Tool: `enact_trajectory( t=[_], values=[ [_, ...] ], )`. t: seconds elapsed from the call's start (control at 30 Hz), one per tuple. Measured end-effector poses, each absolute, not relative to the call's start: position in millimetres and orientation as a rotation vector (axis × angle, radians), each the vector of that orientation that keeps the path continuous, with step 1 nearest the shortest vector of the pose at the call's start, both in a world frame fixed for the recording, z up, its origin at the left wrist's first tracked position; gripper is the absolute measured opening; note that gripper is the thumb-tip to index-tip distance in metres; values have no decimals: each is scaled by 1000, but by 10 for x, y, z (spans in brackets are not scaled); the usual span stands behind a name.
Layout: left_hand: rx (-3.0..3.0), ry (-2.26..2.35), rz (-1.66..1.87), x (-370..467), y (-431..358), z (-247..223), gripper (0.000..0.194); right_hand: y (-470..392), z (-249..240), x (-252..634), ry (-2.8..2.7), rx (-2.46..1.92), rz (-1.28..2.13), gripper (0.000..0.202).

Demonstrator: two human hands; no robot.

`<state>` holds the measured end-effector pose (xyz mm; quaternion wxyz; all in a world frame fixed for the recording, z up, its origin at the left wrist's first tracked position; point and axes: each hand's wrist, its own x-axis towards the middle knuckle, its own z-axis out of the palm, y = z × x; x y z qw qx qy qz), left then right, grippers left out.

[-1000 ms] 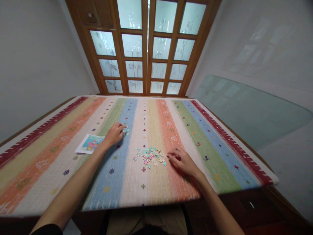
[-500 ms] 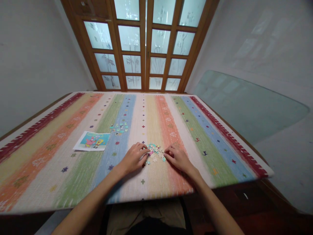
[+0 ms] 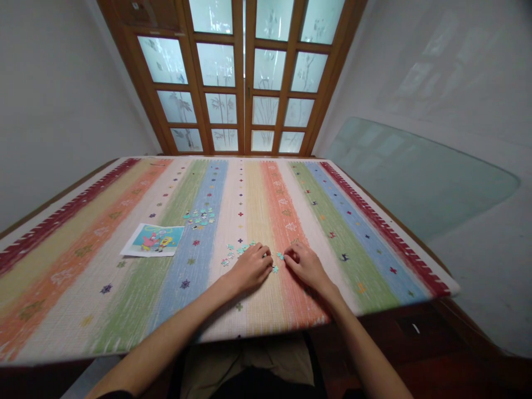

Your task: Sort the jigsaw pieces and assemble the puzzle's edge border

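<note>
My left hand (image 3: 254, 267) rests low over the tablecloth with its fingers curled together. Its fingertips point down and hide what lies under them. Loose teal and pale jigsaw puzzle pieces (image 3: 240, 251) lie spread just beyond and to the left of this hand. Across a small gap, my right hand (image 3: 302, 262) is bent in a pinch, its thumb and forefinger tips at a small teal puzzle piece (image 3: 280, 255). Another teal piece (image 3: 275, 270) lies between the hands, close to the left fingertips.
A printed cartoon picture sheet (image 3: 154, 240) lies to the left. Behind it, a second group of puzzle pieces (image 3: 200, 218) sits on a blue stripe. The striped tablecloth (image 3: 137, 299) covers the table. Wooden glazed doors (image 3: 245, 88) stand at the far end.
The pieces clustered between my hands are now mostly left of and beyond my left hand, which has shifted right. The gap between my hands is narrower. The right hand has moved only slightly.
</note>
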<state>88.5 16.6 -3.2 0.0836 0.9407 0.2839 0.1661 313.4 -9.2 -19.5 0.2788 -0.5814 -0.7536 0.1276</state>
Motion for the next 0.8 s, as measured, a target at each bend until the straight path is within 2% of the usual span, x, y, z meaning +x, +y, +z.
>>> enact_trajectory(
  t=[0.23,0.43,0.8],
  values=[
    [2695,830,580,766,87,-81,16,-164,-135,3114,-2078,-1415,508,7],
    [2604,950,717,690,-22,-83,4,-293,-71,3050,-2184,-1273,648,5],
    [2562,1102,723,545,-187,-97,8,-335,-75,3251,-2157,-1374,656,10]
  ],
)
